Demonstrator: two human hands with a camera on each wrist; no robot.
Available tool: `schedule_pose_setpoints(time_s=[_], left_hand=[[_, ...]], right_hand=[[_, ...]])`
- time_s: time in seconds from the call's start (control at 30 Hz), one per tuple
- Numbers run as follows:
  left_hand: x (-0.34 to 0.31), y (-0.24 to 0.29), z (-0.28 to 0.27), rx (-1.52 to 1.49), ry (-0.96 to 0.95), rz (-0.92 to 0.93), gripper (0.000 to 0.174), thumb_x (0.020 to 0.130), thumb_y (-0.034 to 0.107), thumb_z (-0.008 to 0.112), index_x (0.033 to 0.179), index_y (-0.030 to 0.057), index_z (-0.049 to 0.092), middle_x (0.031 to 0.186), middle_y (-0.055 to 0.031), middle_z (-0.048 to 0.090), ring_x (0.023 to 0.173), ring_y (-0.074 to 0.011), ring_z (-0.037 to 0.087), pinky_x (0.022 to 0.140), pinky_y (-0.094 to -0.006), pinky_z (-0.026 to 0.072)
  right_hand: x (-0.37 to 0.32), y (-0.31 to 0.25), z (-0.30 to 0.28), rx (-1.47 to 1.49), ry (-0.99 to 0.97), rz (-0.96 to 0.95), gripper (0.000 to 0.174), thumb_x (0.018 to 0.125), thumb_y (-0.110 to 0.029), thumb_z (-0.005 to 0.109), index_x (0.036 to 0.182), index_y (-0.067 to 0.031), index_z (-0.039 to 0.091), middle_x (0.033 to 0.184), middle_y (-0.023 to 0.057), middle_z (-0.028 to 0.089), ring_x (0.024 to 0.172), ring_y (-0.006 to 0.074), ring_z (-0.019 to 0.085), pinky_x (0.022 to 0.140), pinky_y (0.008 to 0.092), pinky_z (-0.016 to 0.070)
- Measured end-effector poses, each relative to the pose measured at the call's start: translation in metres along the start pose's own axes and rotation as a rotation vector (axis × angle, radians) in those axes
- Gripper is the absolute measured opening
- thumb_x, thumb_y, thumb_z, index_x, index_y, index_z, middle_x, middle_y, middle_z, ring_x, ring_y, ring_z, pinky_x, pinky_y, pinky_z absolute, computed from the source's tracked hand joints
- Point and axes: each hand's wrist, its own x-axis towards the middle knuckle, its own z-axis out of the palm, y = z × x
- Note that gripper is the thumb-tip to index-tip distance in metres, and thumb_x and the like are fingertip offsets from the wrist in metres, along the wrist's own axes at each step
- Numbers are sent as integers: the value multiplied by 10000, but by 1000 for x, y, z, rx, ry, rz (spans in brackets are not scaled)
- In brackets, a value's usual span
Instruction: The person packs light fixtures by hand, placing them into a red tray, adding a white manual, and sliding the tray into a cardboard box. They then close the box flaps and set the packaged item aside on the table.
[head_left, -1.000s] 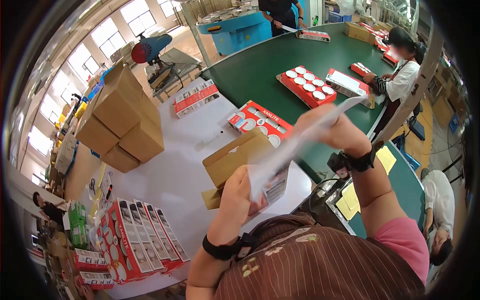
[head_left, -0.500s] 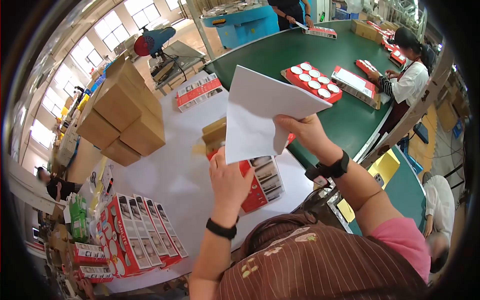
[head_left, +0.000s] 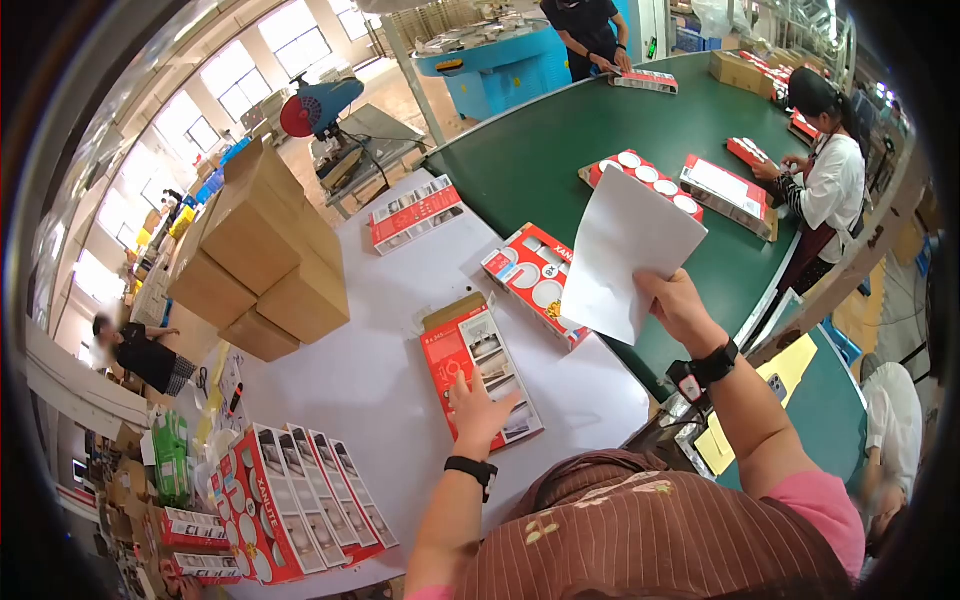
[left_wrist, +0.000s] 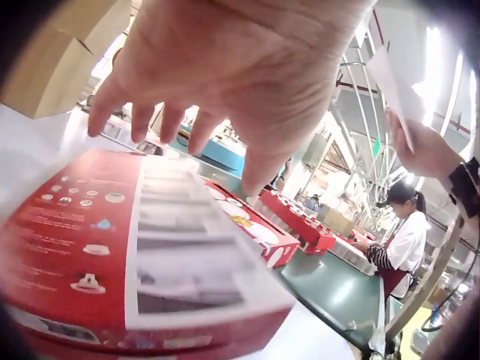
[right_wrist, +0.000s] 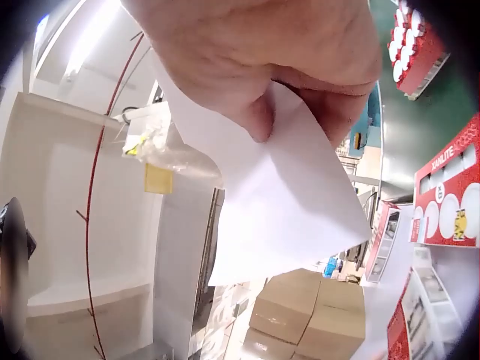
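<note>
My right hand (head_left: 685, 305) pinches a white paper sheet (head_left: 632, 250) between thumb and fingers, held up over the table's right side. In the right wrist view the sheet (right_wrist: 289, 195) hangs from the hand (right_wrist: 277, 60). My left hand (head_left: 480, 412), fingers spread, is at the lower part of a red and white box (head_left: 455, 355) lying on the white table. The left wrist view shows this hand (left_wrist: 232, 75) above the box (left_wrist: 82, 232), its fingers relaxed; contact is unclear. A brown flap (head_left: 455, 310) stands out at the box's far end.
A XANLITE box (head_left: 530, 275) lies right of the flat box, another box (head_left: 415, 212) farther back. Brown cartons (head_left: 255, 255) are stacked at left; several upright boxes (head_left: 300, 500) stand front left. People work around a green table (head_left: 520, 165) holding trays of round white items.
The sheet has moved right, away from above the box, with my right hand. The box now lies with its brown flap mostly out of sight, and my left hand has spread its fingers beside it.
</note>
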Motion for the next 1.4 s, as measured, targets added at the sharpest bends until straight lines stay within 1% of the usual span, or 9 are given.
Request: schedule_pose_setpoints(time_s=[0.37, 0.43, 0.57, 0.73, 0.87, 1.03, 1.1, 1.17, 1.4], left_hand=[[16, -96, 67, -76, 339, 26, 890, 772, 513, 711, 1442, 51, 352, 1483, -276, 255, 1352, -440, 285, 1097, -489, 296], [9, -86, 59, -28, 337, 5, 845, 793, 488, 700, 1425, 27, 380, 1474, -274, 275, 1338, -437, 304, 1097, -489, 287], [7, -83, 60, -77, 307, -13, 853, 792, 485, 697, 1430, 23, 370, 1466, -281, 282, 1310, -438, 329, 1081, -493, 299], [5, -80, 54, -89, 290, -12, 857, 785, 475, 709, 1418, 5, 372, 1457, -290, 286, 1297, -443, 349, 1071, -495, 315], [1, -79, 54, -194, 274, -41, 886, 761, 379, 754, 1420, -32, 329, 1458, -293, 275, 1314, -447, 322, 1072, -491, 306], [1, -64, 0, -202, 548, -22, 884, 718, 245, 791, 1416, -29, 324, 1435, -275, 317, 1299, -446, 346, 1079, -497, 305], [0, -44, -54, -87, 653, -22, 871, 698, 198, 799, 1404, -29, 343, 1419, -266, 347, 1287, -448, 363, 1077, -498, 309], [-9, -30, -98, 80, 654, 294, 783, 712, 237, 788, 1350, -22, 416, 1369, -234, 415, 1260, -430, 392, 1060, -496, 329], [-92, -41, -148, -298, 735, 379, 467, 808, 92, 655, 1238, -31, 524, 1211, -208, 569, 1153, -360, 523, 995, -451, 405]], right_hand=[[112, 85, 90, -54, -357, 362, 346, 888, -131, 625, 1181, 47, 581, 1145, 113, 637, 951, 205, 656, 833, 337, 535], [152, 129, 112, -655, -624, 227, 303, 878, -155, 632, 1108, 42, 632, 1092, 94, 659, 886, 176, 642, 769, 329, 515], [188, 189, 167, -775, -715, 376, 298, 856, -228, 664, 1037, 8, 686, 930, 40, 688, 845, 120, 626, 771, 267, 492], [209, 209, 203, -1224, -969, 239, 413, 797, -314, 653, 1103, -38, 681, 1031, 165, 692, 964, 310, 647, 851, 371, 485], [200, 190, 216, -1339, -989, 202, 398, 802, -308, 648, 1072, -19, 681, 1039, 181, 678, 973, 317, 637, 846, 386, 483], [150, 129, 214, -1113, -938, -68, 284, 827, -267, 639, 960, -22, 691, 913, 151, 676, 895, 342, 630, 793, 412, 497], [113, 91, 211, -1024, -1042, -517, 204, 802, -202, 676, 912, -30, 673, 848, 131, 641, 861, 316, 600, 765, 406, 494], [71, 55, 214, -910, -1095, -690, 170, 765, -151, 702, 883, -40, 648, 823, 110, 613, 839, 289, 567, 742, 385, 492], [-25, 11, 181, -932, -1149, -880, 211, 648, -51, 639, 847, -19, 576, 979, 96, 622, 862, 271, 563, 773, 351, 494]])
